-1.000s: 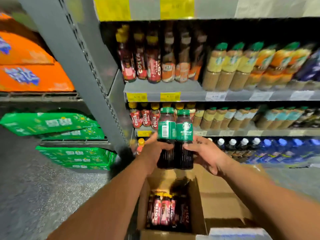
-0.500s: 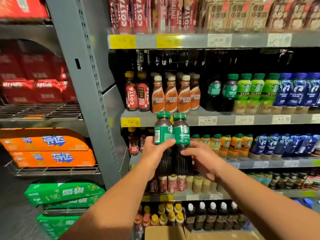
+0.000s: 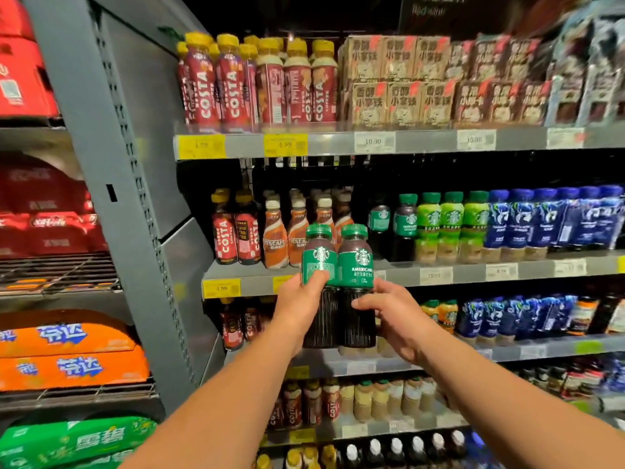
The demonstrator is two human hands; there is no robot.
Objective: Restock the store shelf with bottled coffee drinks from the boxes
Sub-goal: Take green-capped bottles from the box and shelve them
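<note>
Centre frame: left grip [image 3: 299, 301] clamps the left bottle [image 3: 319, 262], right grip [image 3: 395, 313] the right bottle [image 3: 355, 328]. Its green label [image 3: 356, 267] reads AMERICANO.

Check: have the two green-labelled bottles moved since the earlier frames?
Yes, upward. The two bottles, held by left hand and right hand, were low over the box; now their caps top the yellow-tagged shelf edge.

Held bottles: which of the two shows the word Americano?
The right bottle, held by the right hand: its label reads AMERICANO. The left bottle, in the left hand, is turned so no such word shows.
</note>
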